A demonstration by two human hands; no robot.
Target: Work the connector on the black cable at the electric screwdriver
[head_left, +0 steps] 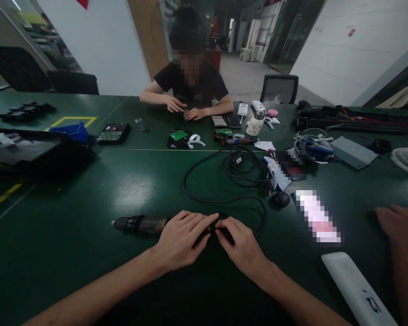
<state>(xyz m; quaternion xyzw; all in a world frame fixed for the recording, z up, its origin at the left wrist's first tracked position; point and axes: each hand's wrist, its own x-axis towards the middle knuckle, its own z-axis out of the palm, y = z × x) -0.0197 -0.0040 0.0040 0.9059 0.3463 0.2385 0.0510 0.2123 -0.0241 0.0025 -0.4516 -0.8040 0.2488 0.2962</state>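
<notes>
A dark electric screwdriver (138, 223) lies on the green table, its tip pointing left. My left hand (180, 237) is closed over its rear part, thumb below and fingers above. My right hand (240, 242) pinches at the tail end, where a black cord (263, 213) meets the tool; the exact piece between these fingertips is hidden. From there the cord loops back to a loose coil in the middle of the table.
Across the table (88, 253) sits a person (193, 81) handling a small part. Hard drives (114, 133), a white bottle (255, 123), a mouse (280, 199) and a long white case (357, 290) lie around. Another person's hand (399, 222) rests at right.
</notes>
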